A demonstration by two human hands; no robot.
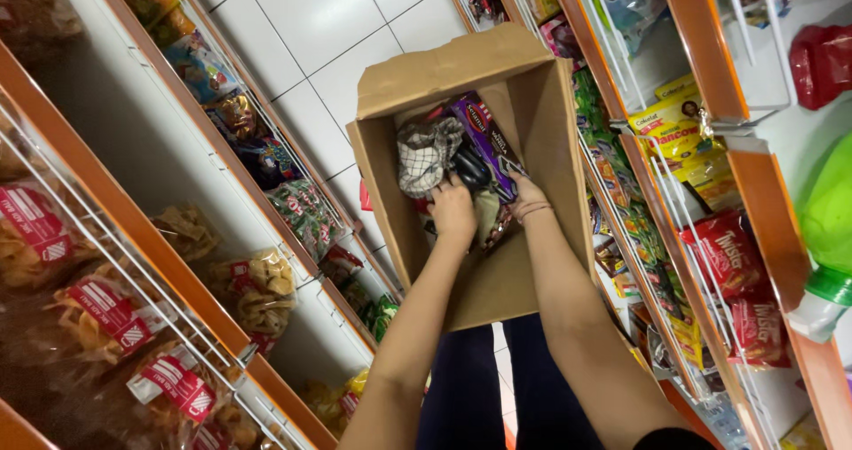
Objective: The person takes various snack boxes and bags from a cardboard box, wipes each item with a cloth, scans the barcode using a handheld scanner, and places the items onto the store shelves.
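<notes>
Both hands deep inside cardboard box (pixel 497 272). Left hand (pixel 453 210) clenched on dark packet (pixel 473 168); right hand (pixel 525 197) grip cannot tell. Checked cloth (pixel 424 153) just beyond left hand, purple pack (pixel 484 130) beyond right.

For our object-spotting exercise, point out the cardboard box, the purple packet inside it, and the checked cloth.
cardboard box (pixel 541 130), head view, on its bare inner right wall.
purple packet (pixel 484 135), head view, on its front face.
checked cloth (pixel 424 155), head view, on its bunched middle.
</notes>
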